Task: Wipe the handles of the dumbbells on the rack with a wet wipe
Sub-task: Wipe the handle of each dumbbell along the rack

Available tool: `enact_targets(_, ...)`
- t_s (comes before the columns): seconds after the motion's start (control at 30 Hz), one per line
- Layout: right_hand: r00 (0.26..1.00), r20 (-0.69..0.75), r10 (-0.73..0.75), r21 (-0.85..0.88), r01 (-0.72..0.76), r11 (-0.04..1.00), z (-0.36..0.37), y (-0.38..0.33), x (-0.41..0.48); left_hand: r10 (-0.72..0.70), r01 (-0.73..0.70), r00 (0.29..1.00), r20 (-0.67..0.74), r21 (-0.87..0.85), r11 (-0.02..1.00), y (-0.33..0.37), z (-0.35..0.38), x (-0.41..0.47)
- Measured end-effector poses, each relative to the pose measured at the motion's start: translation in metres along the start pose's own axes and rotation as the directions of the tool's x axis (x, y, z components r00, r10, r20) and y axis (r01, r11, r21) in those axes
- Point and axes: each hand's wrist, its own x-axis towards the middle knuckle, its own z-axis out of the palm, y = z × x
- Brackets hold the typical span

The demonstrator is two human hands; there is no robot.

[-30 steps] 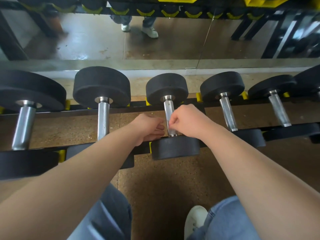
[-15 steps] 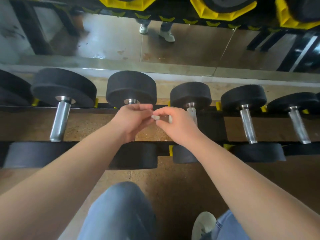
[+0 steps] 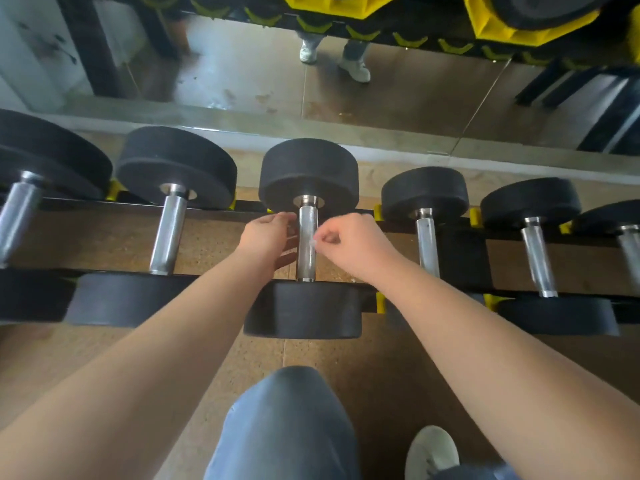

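Black round-headed dumbbells with chrome handles lie in a row across the rack. Both my hands are at the chrome handle of the middle dumbbell. My right hand pinches a small crumpled white wet wipe against the handle's right side. My left hand is at the handle's left side with its fingers stretched out towards the bar; I cannot tell whether they touch it. Only a small bit of the wipe shows.
Neighbouring dumbbells lie at the left and the right, with yellow cradles on the black rails. A mirror behind the rack reflects a person's feet. My knee and white shoe are over the brown speckled floor.
Both hands left the smaller dumbbell's handle, met in mid-air with the wipe, and now sit at the larger dumbbell one place to the left. The left hand has let go of the wipe.
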Motion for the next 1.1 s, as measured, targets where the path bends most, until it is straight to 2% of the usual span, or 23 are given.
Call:
enact_targets(0.07, 0.991, 0.130, -0.013, -0.025, 0.016, 1.000, -0.001, 0.005, -0.009, -0.017, 0.018, 1.000, 0.024, -0.043, 0.999, 0.000, -0.002, 0.003)
enact_targets(0.1, 0.990, 0.138, -0.011, -0.017, 0.013, 1.000, 0.001, 0.007, -0.010, -0.019, 0.020, 0.999, 0.026, -0.047, 0.999, -0.001, -0.002, 0.004)
enact_targets(0.27, 0.985, -0.167, 0.036, 0.088, -0.022, 0.996, 0.006, 0.002, 0.015, -0.046, 0.042, 0.998, -0.052, -0.072, 0.997, -0.004, -0.006, 0.008)
enact_targets(0.33, 0.975, -0.204, 0.082, 0.125, -0.058, 0.991, 0.006, -0.006, 0.022, -0.073, 0.061, 0.992, -0.099, -0.115, 0.991, -0.001, -0.006, 0.009)
enact_targets(0.43, 0.992, -0.110, 0.055, 0.045, -0.050, 0.998, 0.005, -0.014, 0.013, -0.072, 0.057, 0.988, -0.136, -0.115, 0.992, -0.002, -0.006, 0.010)
enact_targets(0.53, 0.989, 0.148, -0.026, -0.070, 0.036, 0.997, -0.001, -0.011, -0.008, -0.055, 0.042, 0.992, -0.117, -0.108, 0.993, -0.002, -0.004, 0.012)
enact_targets(0.57, 0.983, 0.176, -0.052, -0.077, 0.067, 0.995, 0.001, -0.008, -0.008, -0.042, 0.032, 0.993, -0.110, -0.091, 0.995, -0.002, -0.004, 0.013)
enact_targets(0.6, 0.987, 0.140, -0.081, -0.072, 0.092, 0.993, 0.002, -0.006, -0.006, -0.029, 0.024, 0.994, -0.101, -0.052, 0.998, -0.003, -0.003, 0.014)
enact_targets(0.67, 0.992, -0.047, -0.121, -0.041, 0.119, 0.992, 0.005, -0.002, 0.008, 0.005, -0.002, 0.996, -0.087, 0.028, 1.000, -0.004, -0.001, 0.015)
enact_targets(0.73, 0.970, -0.224, -0.092, 0.011, 0.097, 0.995, 0.010, 0.000, 0.025, 0.006, 0.000, 0.998, -0.067, 0.089, 0.996, -0.004, -0.002, 0.015)
enact_targets(0.8, 0.955, -0.290, -0.056, 0.060, 0.077, 0.995, 0.016, 0.003, 0.028, -0.046, 0.053, 0.997, -0.054, 0.125, 0.991, -0.002, -0.001, 0.011)
enact_targets(0.9, 0.982, -0.191, 0.001, 0.128, 0.023, 0.992, 0.022, 0.008, 0.004, -0.093, 0.094, 0.996, -0.019, 0.262, 0.960, 0.002, 0.005, 0.000)
enact_targets(0.97, 0.990, -0.002, 0.140, 0.266, -0.135, 0.954, 0.022, 0.010, -0.013, -0.089, 0.079, 0.996, 0.013, 0.344, 0.936, 0.003, 0.009, -0.008)
enact_targets(1.03, 0.955, 0.141, 0.259, 0.463, -0.295, 0.836, 0.021, 0.011, -0.017, -0.083, 0.067, 0.996, 0.026, 0.385, 0.920, 0.004, 0.010, -0.014)
enact_targets(1.1, 0.927, 0.134, 0.351, 0.605, -0.357, 0.711, 0.019, 0.008, -0.007, -0.082, 0.063, 0.996, 0.028, 0.424, 0.903, 0.004, 0.010, -0.016)
